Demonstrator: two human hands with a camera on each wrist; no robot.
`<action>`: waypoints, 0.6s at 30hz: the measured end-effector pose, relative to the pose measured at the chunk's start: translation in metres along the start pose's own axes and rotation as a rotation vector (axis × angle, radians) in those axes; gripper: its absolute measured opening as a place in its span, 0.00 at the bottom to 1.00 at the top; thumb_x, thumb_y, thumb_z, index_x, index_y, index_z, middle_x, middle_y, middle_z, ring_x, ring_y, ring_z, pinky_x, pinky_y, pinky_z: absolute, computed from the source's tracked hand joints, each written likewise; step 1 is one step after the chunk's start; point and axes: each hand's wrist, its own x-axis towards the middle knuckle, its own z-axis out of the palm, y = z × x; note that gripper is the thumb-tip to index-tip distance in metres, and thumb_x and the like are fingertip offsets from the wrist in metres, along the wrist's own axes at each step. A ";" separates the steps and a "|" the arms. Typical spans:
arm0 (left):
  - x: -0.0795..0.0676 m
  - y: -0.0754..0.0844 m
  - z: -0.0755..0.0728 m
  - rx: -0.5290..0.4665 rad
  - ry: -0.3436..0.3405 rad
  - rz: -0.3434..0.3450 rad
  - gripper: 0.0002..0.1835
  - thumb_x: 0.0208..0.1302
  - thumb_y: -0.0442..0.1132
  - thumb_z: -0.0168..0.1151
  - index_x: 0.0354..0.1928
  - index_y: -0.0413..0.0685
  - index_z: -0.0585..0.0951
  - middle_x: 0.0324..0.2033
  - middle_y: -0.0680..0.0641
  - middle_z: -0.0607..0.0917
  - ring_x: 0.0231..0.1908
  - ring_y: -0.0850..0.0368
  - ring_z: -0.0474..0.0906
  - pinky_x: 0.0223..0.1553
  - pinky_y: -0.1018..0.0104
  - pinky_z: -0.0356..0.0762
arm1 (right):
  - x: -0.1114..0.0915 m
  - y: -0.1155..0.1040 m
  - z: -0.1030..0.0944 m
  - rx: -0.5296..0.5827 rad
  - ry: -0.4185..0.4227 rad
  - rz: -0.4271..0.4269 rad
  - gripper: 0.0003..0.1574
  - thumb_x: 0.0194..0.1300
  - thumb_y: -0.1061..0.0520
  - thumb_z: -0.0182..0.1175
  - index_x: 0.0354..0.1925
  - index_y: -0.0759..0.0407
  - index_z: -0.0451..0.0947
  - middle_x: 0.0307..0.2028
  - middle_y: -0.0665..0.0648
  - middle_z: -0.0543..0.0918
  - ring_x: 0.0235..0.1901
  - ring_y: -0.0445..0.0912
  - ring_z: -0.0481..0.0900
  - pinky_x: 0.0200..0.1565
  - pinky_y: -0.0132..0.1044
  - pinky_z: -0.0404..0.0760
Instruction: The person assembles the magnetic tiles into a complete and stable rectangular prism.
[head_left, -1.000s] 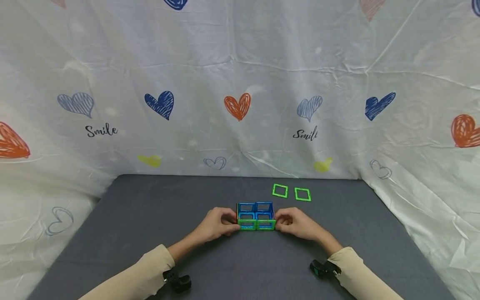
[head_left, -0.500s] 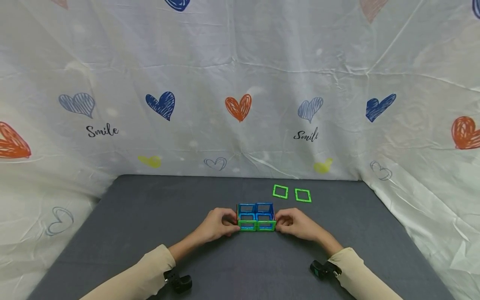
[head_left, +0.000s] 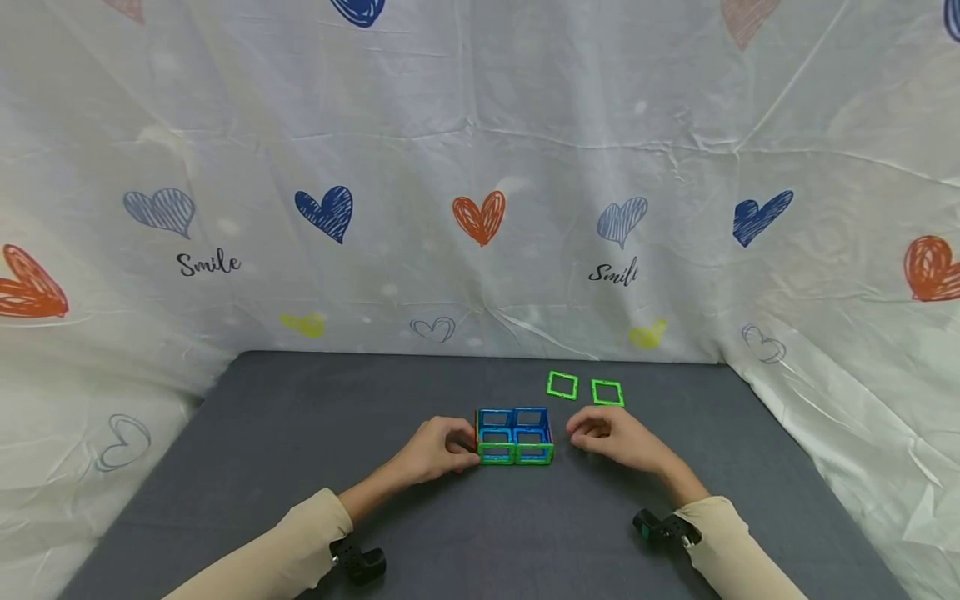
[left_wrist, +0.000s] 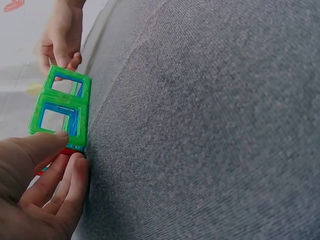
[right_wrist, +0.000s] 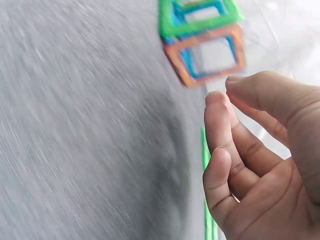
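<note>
A low box of magnetic tiles (head_left: 515,454) stands on the grey table, green open squares along its front and blue ones behind. My left hand (head_left: 433,452) holds its left end. In the left wrist view the thumb lies on the corner of the green front, and the fingers are at a red tile (left_wrist: 75,151) on that end. An orange tile (right_wrist: 178,66) forms the right end in the right wrist view. My right hand (head_left: 622,437) is just right of the box, apart from it, fingers loosely bent with nothing between them.
Two loose green square tiles lie flat behind the box to the right, one farther left (head_left: 562,396) and one (head_left: 593,392) just beyond my right hand. A white curtain (head_left: 390,275) with printed hearts hangs behind the table's far edge (head_left: 420,355).
My right hand has let go of the box's right end and moved off to the right, slightly away from me. The left hand and the box have stayed in place.
</note>
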 end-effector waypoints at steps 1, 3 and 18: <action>0.000 0.000 0.000 0.001 -0.003 0.000 0.07 0.63 0.30 0.72 0.43 0.40 0.85 0.37 0.48 0.87 0.28 0.53 0.85 0.26 0.63 0.80 | -0.002 0.000 -0.004 0.000 0.015 0.003 0.11 0.72 0.61 0.64 0.49 0.66 0.82 0.40 0.58 0.85 0.38 0.51 0.84 0.38 0.38 0.83; 0.001 0.000 0.000 0.001 -0.009 0.002 0.07 0.63 0.30 0.72 0.42 0.40 0.85 0.37 0.48 0.87 0.28 0.53 0.85 0.26 0.64 0.80 | -0.006 0.002 -0.012 -0.009 0.050 0.002 0.12 0.72 0.61 0.64 0.49 0.67 0.82 0.41 0.60 0.85 0.38 0.53 0.84 0.38 0.38 0.83; 0.005 -0.003 -0.002 0.000 -0.038 0.005 0.05 0.63 0.29 0.72 0.38 0.41 0.84 0.36 0.50 0.85 0.32 0.54 0.87 0.27 0.61 0.83 | -0.029 0.034 -0.054 -0.075 0.248 0.021 0.11 0.69 0.68 0.64 0.49 0.74 0.81 0.40 0.68 0.85 0.37 0.57 0.85 0.35 0.40 0.84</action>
